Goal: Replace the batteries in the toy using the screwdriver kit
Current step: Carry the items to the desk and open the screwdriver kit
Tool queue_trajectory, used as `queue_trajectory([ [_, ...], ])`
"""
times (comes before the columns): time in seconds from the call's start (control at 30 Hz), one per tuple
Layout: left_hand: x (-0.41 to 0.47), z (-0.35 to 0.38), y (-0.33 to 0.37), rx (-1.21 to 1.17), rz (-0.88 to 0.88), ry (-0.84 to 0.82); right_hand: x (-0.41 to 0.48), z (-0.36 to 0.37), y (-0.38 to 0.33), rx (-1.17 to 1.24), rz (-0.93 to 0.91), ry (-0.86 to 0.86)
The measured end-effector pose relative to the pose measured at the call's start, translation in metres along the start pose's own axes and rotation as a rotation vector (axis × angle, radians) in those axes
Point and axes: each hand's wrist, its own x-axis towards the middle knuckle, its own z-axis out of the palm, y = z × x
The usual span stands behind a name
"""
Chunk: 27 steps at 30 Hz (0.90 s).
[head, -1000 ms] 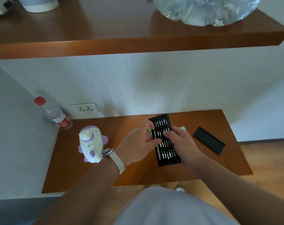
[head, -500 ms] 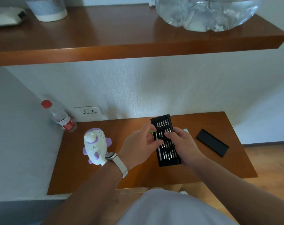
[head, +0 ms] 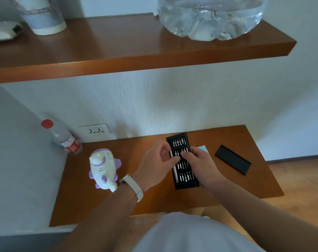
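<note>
The black screwdriver kit tray (head: pixel 183 180) lies open on the lower wooden shelf (head: pixel 154 200), its rows of silver bits showing. A silver driver handle (head: pixel 174 170) lies along the tray's left edge. My left hand (head: pixel 157 161) reaches onto the tray from the left, with thumb and forefinger pinching at the handle's top end. My right hand (head: pixel 200 165) grips the tray's right side, fingertips on the middle bits. The white and purple toy (head: pixel 104 169) stands to the left, beside my left wrist, untouched.
The kit's black lid (head: pixel 233 159) lies on the shelf to the right. A light blue card (head: pixel 203 148) peeks from behind the tray. A red-capped bottle (head: pixel 63 138) stands in the back left corner by a wall socket (head: pixel 95 130). An upper shelf (head: pixel 136 57) overhangs with a large water jug (head: pixel 211 17).
Both hands stay on the kit tray with only small finger shifts. The camera has tilted up a little, so the upper shelf shows more.
</note>
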Motion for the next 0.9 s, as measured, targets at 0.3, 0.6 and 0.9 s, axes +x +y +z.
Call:
queue_trajectory([
  [0.3,-0.011,0.014,0.001,-0.366,-0.249,0.125,0.004,-0.001,0.009,-0.029,0.029,0.002],
  [0.6,-0.03,0.005,-0.017,-0.618,-0.414,0.21,0.024,0.015,0.02,-0.076,0.093,-0.034],
  [0.9,-0.046,-0.015,-0.058,-0.632,-0.585,0.288,0.074,0.033,0.062,-0.157,0.269,-0.059],
])
